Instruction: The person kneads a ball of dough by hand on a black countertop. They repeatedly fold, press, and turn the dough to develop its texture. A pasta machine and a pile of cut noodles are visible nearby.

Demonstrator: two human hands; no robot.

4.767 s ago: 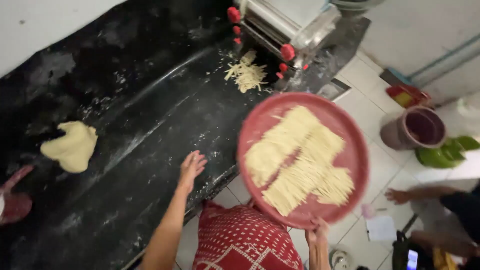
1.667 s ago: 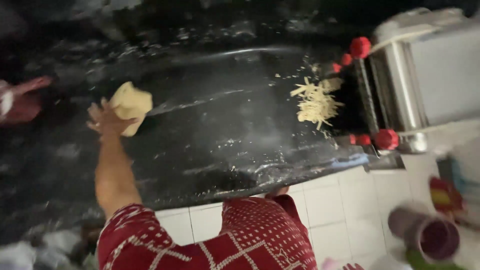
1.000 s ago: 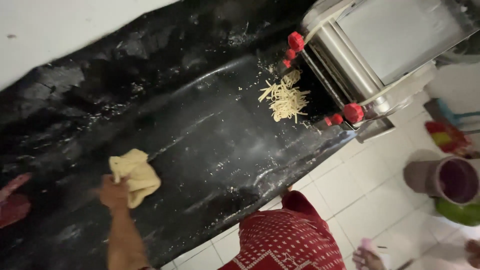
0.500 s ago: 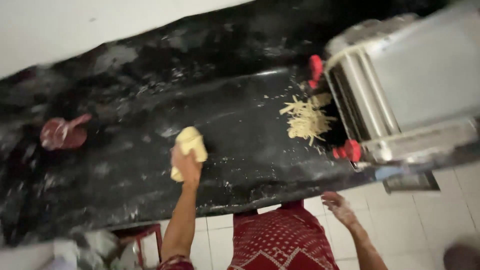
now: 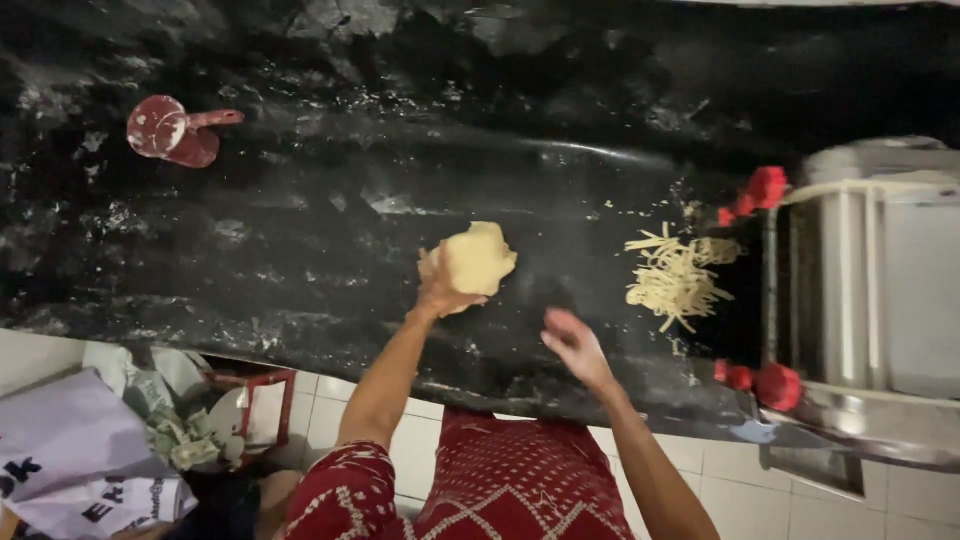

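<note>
My left hand [image 5: 438, 283] holds a pale yellow lump of dough [image 5: 479, 258] just above the black, flour-dusted counter [image 5: 330, 230]. My right hand [image 5: 574, 343] hovers open over the counter a little to the right of the dough, fingers apart and blurred. Further right, a small heap of cut yellow noodles [image 5: 674, 276] lies in front of the metal noodle machine [image 5: 860, 300], which has red knobs [image 5: 758, 187] on its side.
A red scoop [image 5: 175, 130] lies on the counter at the far left. Below the counter's front edge are a white tiled floor [image 5: 790, 495], a red stool [image 5: 262, 395] and light plastic bags [image 5: 80, 450] at the lower left.
My left hand picked the dough up from the left of the counter and carried it rightward toward the machine. The red noodle tray seen earliest is gone. My right hand has risen over the counter.
</note>
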